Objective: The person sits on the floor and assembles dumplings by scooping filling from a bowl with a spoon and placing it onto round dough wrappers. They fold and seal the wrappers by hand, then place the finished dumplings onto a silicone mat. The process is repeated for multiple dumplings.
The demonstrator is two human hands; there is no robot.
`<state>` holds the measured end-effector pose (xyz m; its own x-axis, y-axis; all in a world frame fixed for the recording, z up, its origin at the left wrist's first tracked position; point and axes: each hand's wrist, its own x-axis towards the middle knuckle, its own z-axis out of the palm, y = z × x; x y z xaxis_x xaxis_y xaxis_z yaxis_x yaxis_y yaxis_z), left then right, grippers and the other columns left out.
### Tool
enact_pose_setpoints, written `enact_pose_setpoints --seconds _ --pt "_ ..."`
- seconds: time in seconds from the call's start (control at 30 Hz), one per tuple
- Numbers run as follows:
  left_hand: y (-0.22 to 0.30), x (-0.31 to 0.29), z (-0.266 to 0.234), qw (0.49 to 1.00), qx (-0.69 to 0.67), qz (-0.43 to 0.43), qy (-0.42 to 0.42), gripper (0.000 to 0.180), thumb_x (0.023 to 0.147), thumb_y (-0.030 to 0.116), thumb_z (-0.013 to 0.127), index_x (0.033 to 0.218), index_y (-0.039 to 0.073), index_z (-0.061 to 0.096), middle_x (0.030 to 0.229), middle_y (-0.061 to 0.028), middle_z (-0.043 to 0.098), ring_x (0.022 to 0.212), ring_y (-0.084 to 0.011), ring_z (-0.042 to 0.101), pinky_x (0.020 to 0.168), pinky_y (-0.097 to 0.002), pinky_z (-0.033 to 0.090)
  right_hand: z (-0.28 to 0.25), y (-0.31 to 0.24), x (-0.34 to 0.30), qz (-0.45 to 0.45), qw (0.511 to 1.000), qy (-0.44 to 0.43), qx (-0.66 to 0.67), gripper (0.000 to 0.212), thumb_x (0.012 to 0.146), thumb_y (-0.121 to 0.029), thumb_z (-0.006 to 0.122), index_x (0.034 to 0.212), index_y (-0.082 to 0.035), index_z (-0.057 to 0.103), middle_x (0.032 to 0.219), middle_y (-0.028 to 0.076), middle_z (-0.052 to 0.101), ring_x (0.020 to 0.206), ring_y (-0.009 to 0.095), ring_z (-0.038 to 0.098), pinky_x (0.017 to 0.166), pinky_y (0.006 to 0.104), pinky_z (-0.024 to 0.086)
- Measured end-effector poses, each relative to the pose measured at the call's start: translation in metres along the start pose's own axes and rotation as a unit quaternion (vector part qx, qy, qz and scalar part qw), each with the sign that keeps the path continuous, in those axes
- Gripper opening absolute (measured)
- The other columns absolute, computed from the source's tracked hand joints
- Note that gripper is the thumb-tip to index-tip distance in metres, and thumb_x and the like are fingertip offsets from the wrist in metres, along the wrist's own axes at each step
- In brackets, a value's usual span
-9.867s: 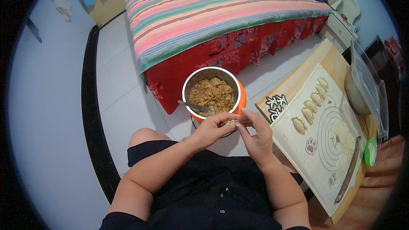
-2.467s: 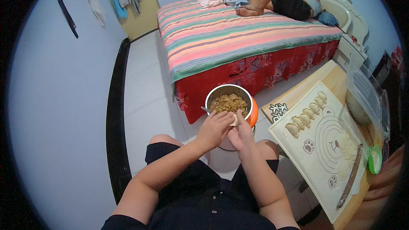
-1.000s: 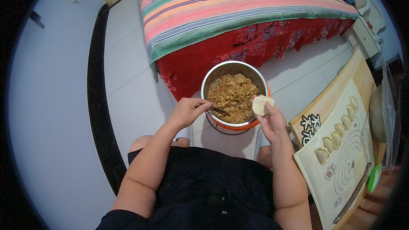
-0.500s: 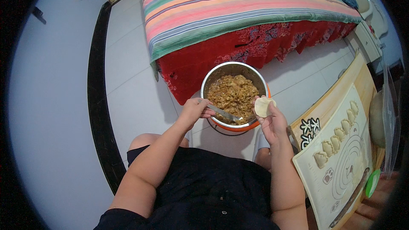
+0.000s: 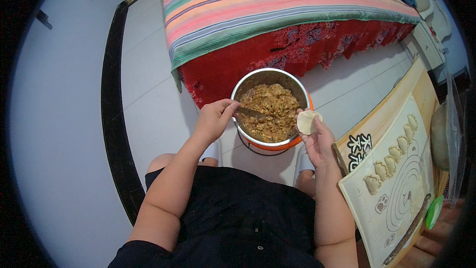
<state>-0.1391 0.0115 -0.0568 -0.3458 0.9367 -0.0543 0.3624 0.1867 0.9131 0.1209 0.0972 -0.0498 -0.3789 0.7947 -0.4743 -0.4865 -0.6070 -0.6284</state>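
My left hand [image 5: 216, 120] is closed around the handle of a metal spoon [image 5: 251, 112]. The spoon's far end is sunk in a brown, chopped filling [image 5: 276, 100] and cannot be seen. This filling lies in a deep round metal pot [image 5: 247, 85] in front of me. Just right of the pot's rim, my right hand [image 5: 320, 143] holds a round, pale dumpling wrapper [image 5: 308, 122], which rests on its fingers with the thumb at its edge.
At my right, a wooden board [image 5: 421, 82] carries a white mat [image 5: 358, 191] with a row of several folded dumplings [image 5: 381, 169] and a dark rolling pin [image 5: 407, 231]. An orange base [image 5: 286, 145] shows under the pot. Behind stands a bed with a striped cover [image 5: 258, 10].
My left hand has moved up and slightly left, and the spoon's end has gone from the pot's near side into the middle of the filling. My right hand with the wrapper is almost still.
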Motion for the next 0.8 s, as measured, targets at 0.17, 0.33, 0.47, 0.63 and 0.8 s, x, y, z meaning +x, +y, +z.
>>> enact_pose_setpoints --seconds 0.17,0.33,0.47,0.63,0.8 --pt "0.009 -0.005 -0.003 0.988 0.145 0.025 -0.056 0.022 0.090 0.018 0.050 0.097 0.002 0.063 0.080 -0.0104 0.067 0.074 -0.0172 0.065 0.068 -0.0284 0.050 0.003 0.000 -0.002 0.005 1.000 0.000 -0.004 0.034 0.096 -0.021 0.035 0.121 0.002 0.042 0.120 0.018 0.052 0.105 0.026 0.056 0.072 0.0274 0.051" --pt "0.014 -0.005 -0.002 0.982 0.156 -0.043 -0.102 0.024 0.091 0.020 0.049 0.099 0.002 0.063 0.081 -0.0087 0.067 0.075 -0.0154 0.065 0.069 -0.0279 0.051 0.004 0.002 -0.002 0.003 1.000 0.005 -0.021 0.034 0.096 -0.021 0.037 0.120 0.001 0.043 0.120 0.018 0.052 0.104 0.025 0.057 0.065 0.0250 0.050" --pt "-0.002 -0.004 0.005 0.987 0.083 -0.096 -0.095 0.027 0.090 0.022 0.050 0.100 0.001 0.064 0.080 -0.0100 0.068 0.074 -0.0154 0.065 0.068 -0.0279 0.051 0.003 0.004 -0.001 0.001 1.000 -0.010 -0.022 0.034 0.096 -0.022 0.037 0.121 0.002 0.042 0.120 0.018 0.053 0.104 0.025 0.057 0.065 0.0246 0.050" --pt "0.002 -0.006 0.011 0.982 -0.012 -0.137 -0.131 0.028 0.092 0.023 0.049 0.102 0.001 0.062 0.081 -0.0074 0.067 0.078 -0.0116 0.063 0.071 -0.0271 0.052 0.007 0.003 -0.002 0.004 1.000 0.009 -0.021 0.035 0.095 -0.021 0.038 0.121 0.002 0.040 0.119 0.017 0.053 0.104 0.025 0.057 0.063 0.0242 0.049" --pt "0.003 -0.009 0.011 0.979 -0.038 -0.124 -0.157 0.029 0.092 0.022 0.049 0.105 0.000 0.061 0.084 -0.0085 0.067 0.081 -0.0131 0.064 0.073 -0.0282 0.052 0.008 0.002 -0.003 -0.004 0.999 0.014 -0.028 0.034 0.095 -0.021 0.039 0.120 0.002 0.042 0.118 0.016 0.054 0.099 0.024 0.058 0.059 0.0246 0.049"
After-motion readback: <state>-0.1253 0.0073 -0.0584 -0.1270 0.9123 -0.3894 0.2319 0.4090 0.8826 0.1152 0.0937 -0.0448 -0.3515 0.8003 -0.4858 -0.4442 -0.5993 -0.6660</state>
